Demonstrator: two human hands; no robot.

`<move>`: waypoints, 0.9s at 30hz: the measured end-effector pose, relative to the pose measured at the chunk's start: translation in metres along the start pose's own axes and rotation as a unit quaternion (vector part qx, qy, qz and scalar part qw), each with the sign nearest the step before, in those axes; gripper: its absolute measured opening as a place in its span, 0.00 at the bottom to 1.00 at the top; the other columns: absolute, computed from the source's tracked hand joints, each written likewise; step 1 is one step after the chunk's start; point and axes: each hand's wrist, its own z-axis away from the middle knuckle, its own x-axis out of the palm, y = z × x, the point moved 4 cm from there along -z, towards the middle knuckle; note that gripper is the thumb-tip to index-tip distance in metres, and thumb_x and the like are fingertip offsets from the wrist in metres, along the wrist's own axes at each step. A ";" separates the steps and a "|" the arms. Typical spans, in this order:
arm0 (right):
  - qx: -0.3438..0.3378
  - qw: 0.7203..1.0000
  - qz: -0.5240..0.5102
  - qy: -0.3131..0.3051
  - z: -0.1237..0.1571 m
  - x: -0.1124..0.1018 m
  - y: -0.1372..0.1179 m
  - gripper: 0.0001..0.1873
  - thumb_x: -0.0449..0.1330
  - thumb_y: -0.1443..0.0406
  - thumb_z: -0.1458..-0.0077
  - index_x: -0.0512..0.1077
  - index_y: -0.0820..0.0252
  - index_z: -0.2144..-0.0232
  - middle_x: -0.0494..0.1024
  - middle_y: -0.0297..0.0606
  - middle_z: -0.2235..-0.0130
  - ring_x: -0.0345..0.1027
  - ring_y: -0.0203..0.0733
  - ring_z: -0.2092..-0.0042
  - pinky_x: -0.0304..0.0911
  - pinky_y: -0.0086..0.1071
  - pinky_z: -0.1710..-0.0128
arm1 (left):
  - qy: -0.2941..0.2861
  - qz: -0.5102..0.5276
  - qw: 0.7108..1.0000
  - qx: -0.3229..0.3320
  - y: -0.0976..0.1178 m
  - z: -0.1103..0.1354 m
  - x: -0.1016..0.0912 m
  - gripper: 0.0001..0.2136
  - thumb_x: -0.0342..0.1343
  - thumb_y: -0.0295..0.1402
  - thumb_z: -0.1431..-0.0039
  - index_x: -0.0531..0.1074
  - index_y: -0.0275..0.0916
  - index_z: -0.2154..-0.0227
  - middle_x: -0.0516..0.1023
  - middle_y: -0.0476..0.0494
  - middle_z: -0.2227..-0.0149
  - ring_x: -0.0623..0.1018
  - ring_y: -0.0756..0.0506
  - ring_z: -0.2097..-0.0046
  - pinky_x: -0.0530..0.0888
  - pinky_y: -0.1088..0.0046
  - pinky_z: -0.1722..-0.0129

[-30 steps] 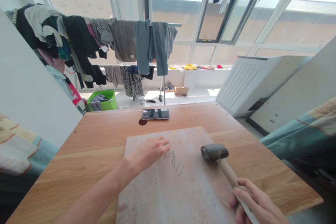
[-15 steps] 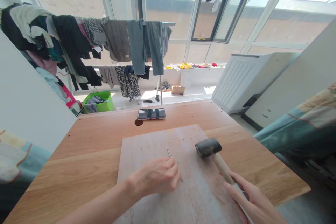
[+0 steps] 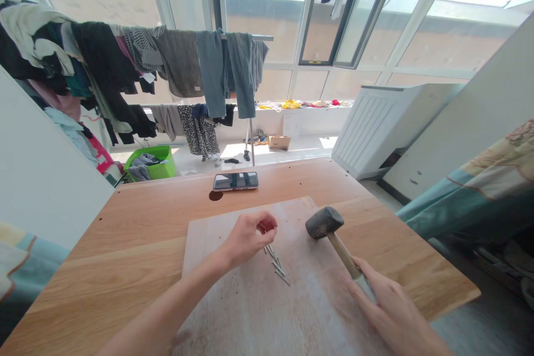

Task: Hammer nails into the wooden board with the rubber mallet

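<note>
My right hand point(image 3: 381, 297) grips the handle of a rubber mallet point(image 3: 324, 222), whose black head hangs over the right side of a pale wooden board point(image 3: 317, 300). Over the board's upper middle is my left hand point(image 3: 252, 233), thumb and fingers pinched together. A tiny pale speck shows at its fingertips, too small to name. Just below the left hand lie several loose nails point(image 3: 278, 267) in a short row. Small dark holes or marks dot the board, some of them hidden by my left hand.
The board rests on a wooden table point(image 3: 125, 233). A phone point(image 3: 236, 181) lies near the far edge beside a dark round hole point(image 3: 216, 196). Beyond stand a loaded clothes rack point(image 3: 179, 67), a green basket point(image 3: 167, 167) and a white appliance point(image 3: 375, 128). A curtain point(image 3: 479, 178) hangs at the right.
My left hand has lifted away from the nails and moved farther up the board, uncovering them. The mallet, still in my right hand, has shifted slightly left in view.
</note>
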 end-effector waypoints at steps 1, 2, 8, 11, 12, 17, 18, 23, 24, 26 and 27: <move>0.011 1.000 -0.015 -0.008 0.000 0.002 0.001 0.36 0.49 0.45 0.45 0.72 0.63 0.46 0.86 0.49 0.62 0.81 0.58 0.56 0.74 0.41 0.57 | 0.005 0.031 0.999 -0.013 -0.003 -0.006 0.003 0.02 0.59 0.29 0.44 0.75 0.36 0.68 0.80 0.46 0.70 0.78 0.48 0.67 0.75 0.74 0.63; 0.025 0.999 -0.033 -0.024 0.001 0.003 0.003 0.38 0.49 0.44 0.45 0.71 0.64 0.43 0.84 0.43 0.72 0.82 0.55 0.66 0.75 0.39 0.65 | 0.007 0.055 0.998 -0.023 -0.005 -0.012 0.008 0.03 0.60 0.30 0.44 0.74 0.36 0.69 0.80 0.46 0.69 0.79 0.48 0.66 0.76 0.74 0.62; 0.027 0.998 -0.053 -0.018 0.001 0.001 -0.001 0.34 0.53 0.47 0.42 0.70 0.61 0.41 0.71 0.28 0.85 0.70 0.47 0.82 0.67 0.35 0.77 | 0.013 0.021 1.000 0.009 -0.004 -0.045 0.038 0.02 0.60 0.29 0.46 0.75 0.37 0.71 0.81 0.46 0.68 0.80 0.47 0.64 0.76 0.73 0.61; 0.016 0.999 -0.039 0.006 0.000 0.001 -0.004 0.32 0.51 0.50 0.39 0.68 0.60 0.38 0.73 0.30 0.83 0.70 0.47 0.83 0.67 0.35 0.78 | 0.015 -0.008 0.999 0.028 -0.005 -0.057 0.048 0.02 0.60 0.28 0.45 0.77 0.38 0.68 0.82 0.47 0.68 0.79 0.48 0.65 0.75 0.73 0.60; 0.015 0.999 -0.040 -0.002 -0.001 0.003 -0.005 0.33 0.50 0.51 0.38 0.66 0.61 0.38 0.73 0.30 0.83 0.70 0.46 0.83 0.66 0.35 0.80 | 0.015 -0.008 1.000 0.026 -0.007 -0.060 0.051 0.04 0.60 0.27 0.45 0.77 0.38 0.66 0.82 0.47 0.68 0.79 0.48 0.66 0.75 0.73 0.61; 0.049 0.995 -0.061 -0.057 -0.006 0.013 -0.005 0.35 0.48 0.50 0.38 0.60 0.65 0.36 0.67 0.26 0.87 0.68 0.46 0.86 0.60 0.31 0.86 | -0.007 -0.014 0.999 0.043 -0.011 -0.068 0.060 0.07 0.58 0.27 0.42 0.79 0.39 0.61 0.83 0.48 0.67 0.76 0.50 0.69 0.74 0.75 0.64; 0.057 0.994 -0.065 -0.062 -0.006 0.014 -0.005 0.35 0.47 0.50 0.38 0.59 0.65 0.36 0.67 0.25 0.87 0.68 0.45 0.86 0.60 0.30 0.87 | -0.009 -0.017 0.998 0.053 -0.012 -0.068 0.061 0.07 0.57 0.27 0.41 0.79 0.39 0.62 0.83 0.48 0.67 0.77 0.50 0.69 0.74 0.75 0.63; 0.067 0.994 -0.063 -0.063 -0.006 0.015 -0.004 0.35 0.47 0.48 0.39 0.58 0.64 0.37 0.67 0.24 0.87 0.68 0.44 0.85 0.60 0.28 0.87 | 0.014 -0.031 0.997 0.066 -0.015 -0.070 0.060 0.05 0.58 0.27 0.41 0.78 0.39 0.64 0.82 0.47 0.66 0.79 0.48 0.65 0.75 0.74 0.60; 0.068 0.994 -0.064 -0.064 -0.006 0.014 -0.003 0.35 0.47 0.48 0.39 0.59 0.64 0.38 0.67 0.24 0.87 0.68 0.43 0.86 0.59 0.28 0.87 | 0.012 -0.031 0.997 0.065 -0.015 -0.071 0.060 0.05 0.58 0.27 0.41 0.78 0.39 0.64 0.82 0.47 0.67 0.79 0.48 0.66 0.75 0.74 0.61; 0.066 0.992 -0.071 -0.074 -0.005 0.014 -0.003 0.34 0.46 0.48 0.39 0.60 0.65 0.39 0.66 0.24 0.88 0.67 0.43 0.86 0.60 0.28 0.86 | -0.002 -0.032 0.997 0.068 -0.016 -0.072 0.060 0.04 0.59 0.27 0.42 0.78 0.38 0.65 0.82 0.47 0.68 0.79 0.48 0.66 0.75 0.74 0.61; 0.061 0.991 -0.084 -0.087 -0.005 0.014 -0.004 0.33 0.46 0.48 0.38 0.61 0.64 0.40 0.66 0.24 0.88 0.67 0.42 0.86 0.60 0.27 0.85 | -0.010 -0.033 0.997 0.071 -0.017 -0.073 0.060 0.04 0.60 0.27 0.43 0.78 0.38 0.66 0.82 0.47 0.68 0.79 0.48 0.66 0.75 0.74 0.61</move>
